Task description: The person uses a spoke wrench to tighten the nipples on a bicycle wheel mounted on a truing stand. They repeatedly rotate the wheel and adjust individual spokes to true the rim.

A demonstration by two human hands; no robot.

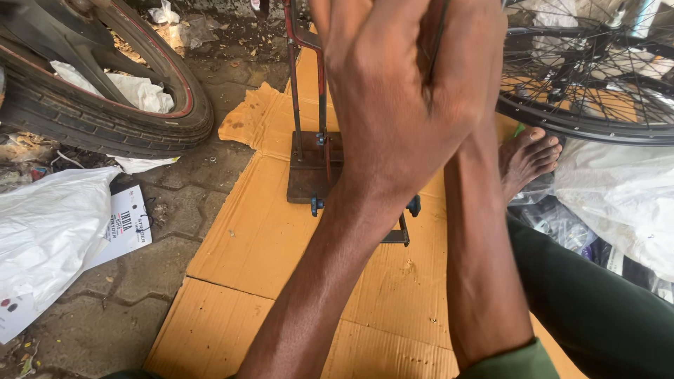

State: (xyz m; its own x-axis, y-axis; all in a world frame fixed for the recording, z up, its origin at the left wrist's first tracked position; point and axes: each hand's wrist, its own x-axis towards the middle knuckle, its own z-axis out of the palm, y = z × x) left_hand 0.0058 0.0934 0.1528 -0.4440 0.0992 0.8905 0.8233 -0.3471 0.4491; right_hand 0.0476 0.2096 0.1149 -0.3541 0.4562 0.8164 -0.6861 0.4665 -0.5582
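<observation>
Tyre at top left acts as a container: crumpled white paper sits inside its ring. At right, a white plastic bag over clear packets, contents too blurry to tell.

My left hand is raised close to the lens, back toward me, fingers folded against my right hand, which is mostly hidden behind it. A thin dark spoke or wire runs between them; can't tell how tight either grip is, fingertips cut off at the top.

Rusty red metal stand, w/ flat plate base & blue knobs, sits on corrugated cardboard, partly behind my forearms. Spoked wheel at top right, near my bare foot.
</observation>
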